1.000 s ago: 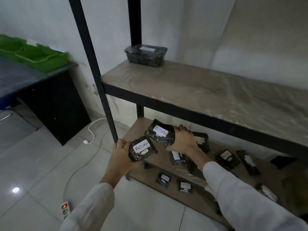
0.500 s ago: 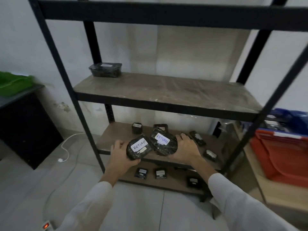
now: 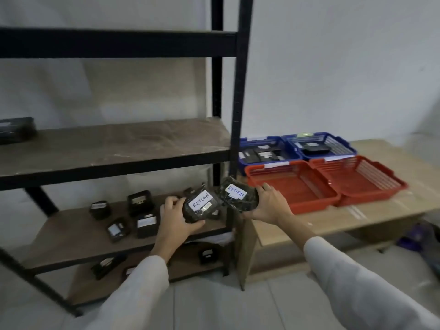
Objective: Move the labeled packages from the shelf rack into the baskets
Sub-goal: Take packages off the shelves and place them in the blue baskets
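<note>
My left hand (image 3: 175,219) grips a dark package (image 3: 198,207) with a white label reading RETURN. My right hand (image 3: 269,203) grips a second dark package (image 3: 238,195), also labeled RETURN. Both packages are held in front of the rack's right post, over the lower shelf (image 3: 71,236). Two red baskets (image 3: 295,186) (image 3: 371,179) sit side by side on a low wooden table just right of my right hand. Behind them stand two blue baskets (image 3: 247,144) (image 3: 342,144) with dark packages inside. Several more labeled packages (image 3: 146,223) lie on the lower shelf.
The black metal rack's post (image 3: 237,129) stands between the shelves and the low wooden table (image 3: 392,210). One dark box (image 3: 16,129) sits at the left of the middle shelf. A few packages lie on the bottom shelf (image 3: 206,253). Grey tiled floor lies below.
My view has swung to the right, bringing the red and blue baskets into sight. Both hands have carried their RETURN packages rightward, toward the rack's right post and the baskets.
</note>
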